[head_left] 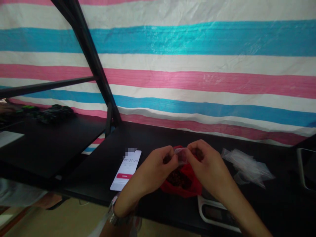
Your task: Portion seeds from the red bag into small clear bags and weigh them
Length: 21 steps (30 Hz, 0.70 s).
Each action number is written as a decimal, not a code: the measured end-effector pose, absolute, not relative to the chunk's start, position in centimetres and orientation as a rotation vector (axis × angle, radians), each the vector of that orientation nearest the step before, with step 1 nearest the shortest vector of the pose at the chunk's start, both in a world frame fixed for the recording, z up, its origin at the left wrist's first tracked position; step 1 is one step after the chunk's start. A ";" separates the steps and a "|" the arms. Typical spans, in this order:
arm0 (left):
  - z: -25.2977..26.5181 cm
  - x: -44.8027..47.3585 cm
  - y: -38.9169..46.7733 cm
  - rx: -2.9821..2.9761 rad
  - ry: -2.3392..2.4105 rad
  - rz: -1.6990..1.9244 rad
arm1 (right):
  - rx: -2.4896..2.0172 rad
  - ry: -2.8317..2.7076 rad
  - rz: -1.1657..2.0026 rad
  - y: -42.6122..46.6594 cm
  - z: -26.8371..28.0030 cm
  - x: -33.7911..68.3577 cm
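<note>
Between both hands a small clear plastic bag is stretched by its edges. My left hand pinches one side of it, thumb and fingers pressed together. On the other side my right hand grips it the same way. Below them sits an open red bag with small dark brown pieces inside; what they are I cannot make out. A white-rimmed device with a dark display, looking like a small scale, lies partly under my right forearm.
A pile of clear plastic bags lies right of my hands, with a small clear scoop-like piece beside it. A phone showing a timer rests at left. Another device is at the right edge. A black frame post rises before the striped sheet.
</note>
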<state>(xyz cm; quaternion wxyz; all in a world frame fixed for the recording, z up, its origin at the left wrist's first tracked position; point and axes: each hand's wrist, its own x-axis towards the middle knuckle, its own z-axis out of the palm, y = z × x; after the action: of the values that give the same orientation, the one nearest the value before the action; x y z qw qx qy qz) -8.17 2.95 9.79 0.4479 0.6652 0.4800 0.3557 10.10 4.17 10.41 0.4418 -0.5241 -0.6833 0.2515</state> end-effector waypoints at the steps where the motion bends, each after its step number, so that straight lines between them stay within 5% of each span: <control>1: 9.7 -8.1 3.0 1.637 1.186 0.923 | -1.275 -1.683 0.720 4.2 10.6 10.2; 12: 9.8 -8.7 3.4 1.701 1.117 0.920 | -1.169 -1.047 1.645 5.2 8.0 10.6; 21: 8.0 -10.3 4.3 2.126 1.634 0.804 | -1.140 -1.257 1.184 6.6 7.8 11.4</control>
<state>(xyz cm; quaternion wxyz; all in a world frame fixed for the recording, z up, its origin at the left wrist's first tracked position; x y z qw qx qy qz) -10.33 4.27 8.00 0.1703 0.7484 0.5752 0.2829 11.37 6.58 7.75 0.5107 -0.4738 -0.5221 0.4921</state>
